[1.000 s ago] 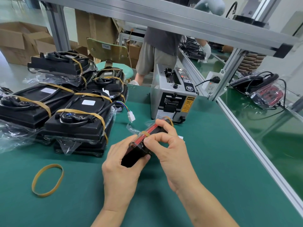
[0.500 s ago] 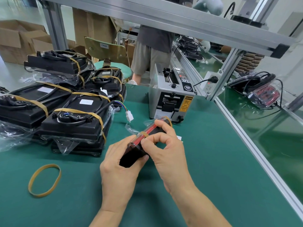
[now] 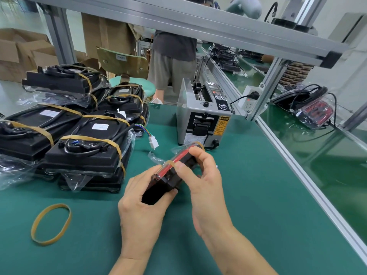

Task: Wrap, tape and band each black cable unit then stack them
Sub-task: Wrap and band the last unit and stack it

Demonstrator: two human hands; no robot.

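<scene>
I hold a black cable unit (image 3: 166, 180) with a red face, wrapped in clear film, edge-up above the green mat. My left hand (image 3: 142, 209) grips its near end from below. My right hand (image 3: 202, 181) curls over its far side, thumb and fingers pinching a tan rubber band (image 3: 170, 163) that crosses the unit. A second band (image 3: 199, 143) shows at the unit's far end. To the left, several banded black units (image 3: 85, 147) lie stacked in clear film. A loose rubber band (image 3: 52, 224) lies on the mat at the near left.
A grey tape dispenser (image 3: 202, 120) stands behind my hands. A white connector (image 3: 154, 143) on coloured wires sticks out of the stack. An aluminium frame rail (image 3: 297, 171) borders the mat on the right, with another wrapped unit (image 3: 311, 108) beyond. A person stands at the back.
My hands and the unit keep nearly the same hold. The view has shifted slightly, nothing else has moved.
</scene>
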